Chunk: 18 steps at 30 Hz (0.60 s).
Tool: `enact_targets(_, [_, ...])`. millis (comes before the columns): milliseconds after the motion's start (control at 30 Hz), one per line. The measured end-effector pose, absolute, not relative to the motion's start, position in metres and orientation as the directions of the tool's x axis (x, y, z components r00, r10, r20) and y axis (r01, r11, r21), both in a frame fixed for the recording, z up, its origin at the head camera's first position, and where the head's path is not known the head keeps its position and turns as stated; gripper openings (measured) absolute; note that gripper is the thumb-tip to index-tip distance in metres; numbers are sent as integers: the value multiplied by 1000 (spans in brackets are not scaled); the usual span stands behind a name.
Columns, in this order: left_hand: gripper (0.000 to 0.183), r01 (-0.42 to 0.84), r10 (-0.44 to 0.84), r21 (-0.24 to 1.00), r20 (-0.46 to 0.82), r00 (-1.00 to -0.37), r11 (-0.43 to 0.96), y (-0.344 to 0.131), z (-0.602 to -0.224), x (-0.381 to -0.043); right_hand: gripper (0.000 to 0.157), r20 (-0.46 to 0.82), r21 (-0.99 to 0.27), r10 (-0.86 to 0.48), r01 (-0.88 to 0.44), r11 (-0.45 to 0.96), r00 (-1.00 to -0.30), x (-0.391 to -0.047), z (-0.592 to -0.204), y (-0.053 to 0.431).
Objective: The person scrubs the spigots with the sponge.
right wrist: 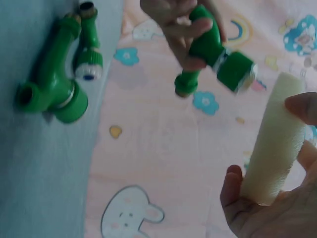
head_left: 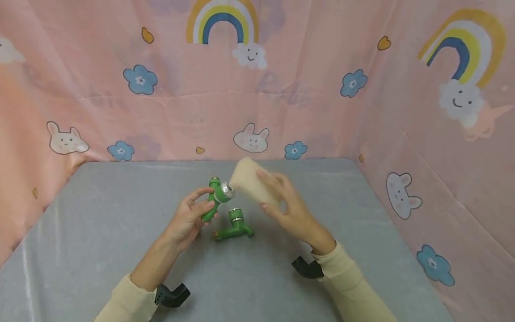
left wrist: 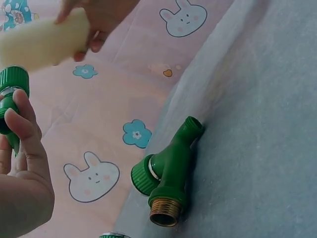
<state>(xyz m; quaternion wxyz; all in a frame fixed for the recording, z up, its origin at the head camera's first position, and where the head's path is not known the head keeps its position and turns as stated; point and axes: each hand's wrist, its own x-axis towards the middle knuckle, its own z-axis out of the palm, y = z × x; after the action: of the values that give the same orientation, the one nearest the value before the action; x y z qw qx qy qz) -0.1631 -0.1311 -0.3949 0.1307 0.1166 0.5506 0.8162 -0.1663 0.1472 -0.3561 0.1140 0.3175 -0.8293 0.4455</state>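
My left hand [head_left: 191, 214] grips a green plastic water tap [head_left: 219, 197] by its body, with its silvery knob end turned towards the right. Close beside that knob, my right hand [head_left: 291, 210] holds a pale cream sponge block [head_left: 251, 179] between thumb and fingers. The sponge's rough porous side shows in the right wrist view, where the thumb [right wrist: 302, 108] presses on it. A second green tap [head_left: 235, 228] with a brass threaded end lies on the table below the hands. Another tap [right wrist: 89, 49] lies beyond it in the right wrist view, mostly hidden by my left hand in the head view.
The table [head_left: 100, 250] has a grey cloth cover. Pink fabric [head_left: 173, 112] printed with rainbows, rabbits and flowers hangs behind it and along its sides. A black curved piece [head_left: 173, 296] sits at my left cuff, and a similar black piece [head_left: 307, 268] at my right cuff.
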Motion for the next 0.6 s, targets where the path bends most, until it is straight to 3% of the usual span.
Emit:
enact_targets(133, [28,-100,346,933,28,-938,-345,-129,-395,-162,67,529,-600,-453,-694,398,-717,-159,-357,134])
enact_targets(300, [26,-121,314,933,-9,-949,-339,-126,-394,-161,70,530,-589,-418,-675,444,-738,-155,-360,126])
enact_targets(600, [24,-174,332,877,-18,-943,-447,-129,-392,-161,69,548,-562,-383,-667,489,-743,-163,-361,134])
